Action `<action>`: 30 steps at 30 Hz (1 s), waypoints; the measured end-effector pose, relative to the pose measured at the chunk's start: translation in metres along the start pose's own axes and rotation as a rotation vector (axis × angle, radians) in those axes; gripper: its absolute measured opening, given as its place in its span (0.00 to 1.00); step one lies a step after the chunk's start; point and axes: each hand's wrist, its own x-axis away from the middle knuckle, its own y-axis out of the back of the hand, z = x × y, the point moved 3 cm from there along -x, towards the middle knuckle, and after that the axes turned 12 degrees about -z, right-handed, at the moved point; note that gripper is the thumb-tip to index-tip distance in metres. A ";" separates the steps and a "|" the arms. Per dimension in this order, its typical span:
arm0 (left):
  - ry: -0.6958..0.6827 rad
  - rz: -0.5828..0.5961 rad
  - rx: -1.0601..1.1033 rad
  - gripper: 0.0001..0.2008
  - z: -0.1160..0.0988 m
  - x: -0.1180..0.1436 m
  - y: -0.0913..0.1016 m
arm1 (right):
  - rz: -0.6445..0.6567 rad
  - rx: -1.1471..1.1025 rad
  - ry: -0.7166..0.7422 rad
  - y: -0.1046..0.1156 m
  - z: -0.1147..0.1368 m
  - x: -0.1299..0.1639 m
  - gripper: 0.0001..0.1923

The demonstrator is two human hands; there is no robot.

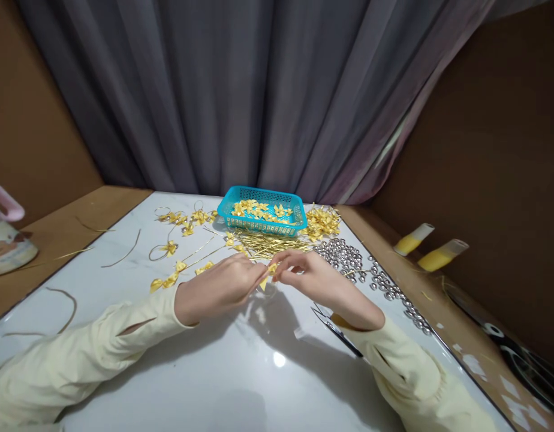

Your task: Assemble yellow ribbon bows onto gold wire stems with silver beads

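Note:
My left hand [234,279] and my right hand [310,276] meet above the middle of the white tabletop. Between their fingertips is a small yellow ribbon flower [272,269], partly covered by the fingers. Both hands pinch it, the left from one side and the right from the other. Just beyond them lies a bundle of gold wire ties [272,245]. Several more yellow ribbon flowers [169,247], some with looped gold wire, are spread beyond my left hand. A pair of scissors or tweezers with dark handles [344,339] lies under my right forearm.
A blue basket [223,207] with yellow flowers stands at the back, beside a flower pile [322,223]. Silver ring-like pieces [344,255] run down the right side. Two yellow-filled containers [443,255] lie right; a pink-handled mug [9,246] stands left. Loose wires [124,252] lie left.

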 end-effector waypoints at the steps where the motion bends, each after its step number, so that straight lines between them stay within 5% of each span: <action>1: 0.005 0.016 0.001 0.14 0.001 0.000 0.000 | 0.012 -0.060 -0.030 0.002 -0.001 0.000 0.09; 10: 0.067 0.116 0.082 0.16 0.004 -0.003 0.003 | 0.234 -0.684 -0.314 0.024 -0.020 -0.011 0.08; 16: 0.080 0.171 0.184 0.15 0.007 -0.007 0.007 | 0.352 -0.705 -0.283 0.042 -0.021 -0.010 0.05; 21: 0.097 0.235 0.328 0.16 0.009 -0.009 0.011 | 0.228 -0.739 -0.273 0.062 -0.017 -0.007 0.09; 30: 0.075 0.242 0.394 0.16 0.011 -0.007 0.013 | -0.222 -0.793 -0.093 0.103 -0.004 0.005 0.17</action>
